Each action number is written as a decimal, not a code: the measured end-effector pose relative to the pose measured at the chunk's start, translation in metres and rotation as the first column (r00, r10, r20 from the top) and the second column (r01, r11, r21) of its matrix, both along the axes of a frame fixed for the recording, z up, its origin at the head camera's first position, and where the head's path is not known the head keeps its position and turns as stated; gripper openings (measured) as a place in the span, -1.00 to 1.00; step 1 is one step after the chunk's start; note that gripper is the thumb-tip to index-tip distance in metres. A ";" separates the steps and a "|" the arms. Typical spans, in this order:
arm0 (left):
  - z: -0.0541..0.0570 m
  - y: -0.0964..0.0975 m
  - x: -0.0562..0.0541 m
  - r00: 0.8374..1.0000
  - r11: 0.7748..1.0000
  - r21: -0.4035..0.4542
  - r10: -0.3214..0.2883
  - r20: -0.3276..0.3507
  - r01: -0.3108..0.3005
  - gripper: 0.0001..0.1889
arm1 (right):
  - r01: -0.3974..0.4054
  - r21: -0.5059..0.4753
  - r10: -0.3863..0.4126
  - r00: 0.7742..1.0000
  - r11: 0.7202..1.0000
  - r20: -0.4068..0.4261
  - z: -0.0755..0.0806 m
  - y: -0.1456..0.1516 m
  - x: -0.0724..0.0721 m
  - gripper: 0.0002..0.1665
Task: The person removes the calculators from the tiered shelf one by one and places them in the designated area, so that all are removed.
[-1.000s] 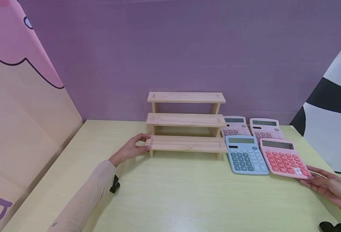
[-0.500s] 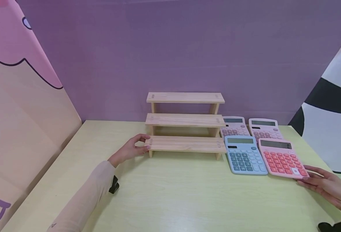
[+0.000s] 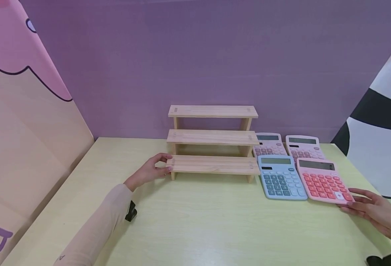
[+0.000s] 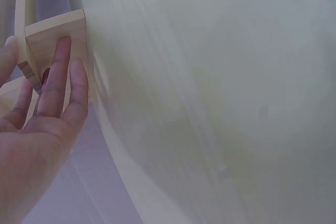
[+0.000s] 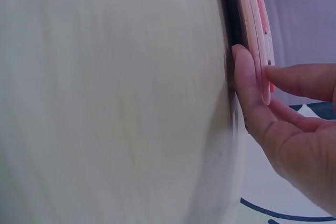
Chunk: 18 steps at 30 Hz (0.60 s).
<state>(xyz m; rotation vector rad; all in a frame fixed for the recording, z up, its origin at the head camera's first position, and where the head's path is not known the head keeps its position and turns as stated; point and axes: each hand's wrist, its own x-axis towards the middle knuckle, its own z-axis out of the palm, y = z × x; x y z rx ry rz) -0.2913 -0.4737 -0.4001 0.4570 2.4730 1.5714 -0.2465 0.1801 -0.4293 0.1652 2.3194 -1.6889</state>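
Note:
A three-tier wooden display stand (image 3: pixel 212 164) stands against the back of the table. My left hand (image 3: pixel 147 171) holds the left end of its lowest board, and the left wrist view shows fingers (image 4: pixel 55 85) against the side leg under that board. To the right of the stand lie several calculators. My right hand (image 3: pixel 376 214) pinches the lower right corner of the front pink calculator (image 3: pixel 326 183), thumb on its face and fingers beneath. In the right wrist view the edge of this pink calculator (image 5: pixel 252 30) is lifted off the table, with a finger under it.
A blue calculator (image 3: pixel 281 179) lies between the stand and the front pink one. Two paler pink calculators (image 3: pixel 270 144) lie behind them, partly covered. A purple wall (image 3: pixel 215 55) rises at the table's back edge, and printed panels (image 3: pixel 32 122) flank the table (image 3: pixel 215 221).

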 end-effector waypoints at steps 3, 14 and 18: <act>0.000 0.000 -0.001 1.000 1.000 -0.003 0.003 0.003 -0.003 -0.49 | 0.002 0.144 0.001 1.000 0.990 -0.020 0.003 -0.006 -0.001 -0.15; 0.002 0.000 0.001 1.000 1.000 0.001 -0.001 0.023 0.001 -0.49 | 0.006 0.252 0.003 0.999 0.968 -0.036 0.007 -0.014 0.001 -0.16; 0.002 0.001 0.001 1.000 1.000 0.001 -0.001 0.016 0.001 -0.49 | 0.007 0.276 -0.002 1.000 0.961 -0.018 0.009 -0.015 0.001 -0.17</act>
